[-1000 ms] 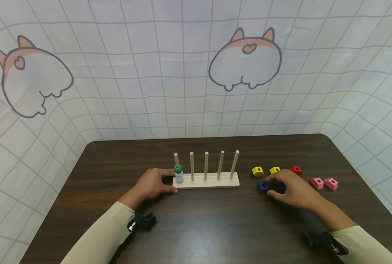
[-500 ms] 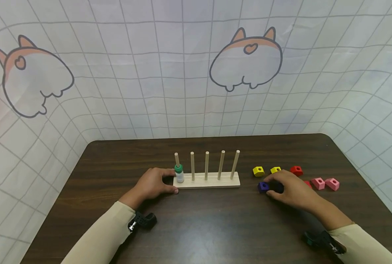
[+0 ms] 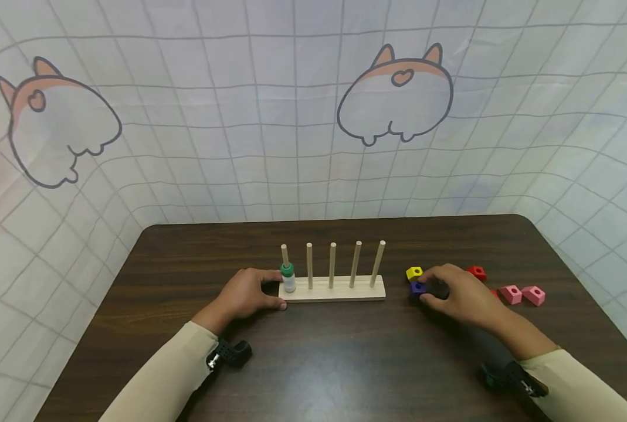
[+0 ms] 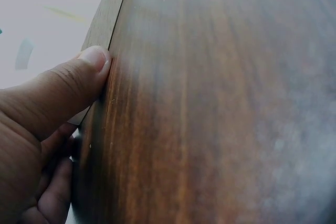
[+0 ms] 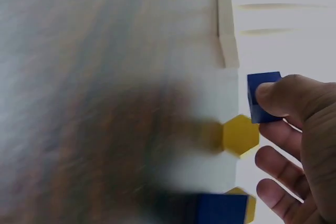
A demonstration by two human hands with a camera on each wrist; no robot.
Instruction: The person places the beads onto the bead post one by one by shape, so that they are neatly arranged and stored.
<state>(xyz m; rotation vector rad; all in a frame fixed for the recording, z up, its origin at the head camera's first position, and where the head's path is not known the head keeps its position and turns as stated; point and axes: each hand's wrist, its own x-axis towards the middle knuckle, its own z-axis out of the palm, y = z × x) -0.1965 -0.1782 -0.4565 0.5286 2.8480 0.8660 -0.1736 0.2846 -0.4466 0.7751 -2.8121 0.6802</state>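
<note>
My left hand point(image 3: 246, 296) grips the left end of a pale wooden peg board point(image 3: 339, 291) with several upright pegs. In the left wrist view, the thumb point(image 4: 94, 61) lies along the board's front edge. A bead stack with a green piece point(image 3: 287, 270) over a white piece point(image 3: 289, 284) sits on the leftmost peg. My right hand point(image 3: 463, 293) pinches a dark blue block point(image 3: 417, 288) between thumb and forefinger, raised over the table in the right wrist view. A second blue block point(image 5: 223, 209) lies below that hand, hidden by it in the head view.
A yellow block point(image 3: 414, 274) is behind the held block, and another yellow block point(image 5: 251, 208) shows in the right wrist view. A red block point(image 3: 477, 272) and two pink blocks point(image 3: 512, 294) lie to the right. A patterned cloth point(image 3: 313, 117) hangs behind the table.
The right hand has taken up the blue block and shifted it slightly up and left, and now covers the second yellow block in the head view. The left hand stays on the board.
</note>
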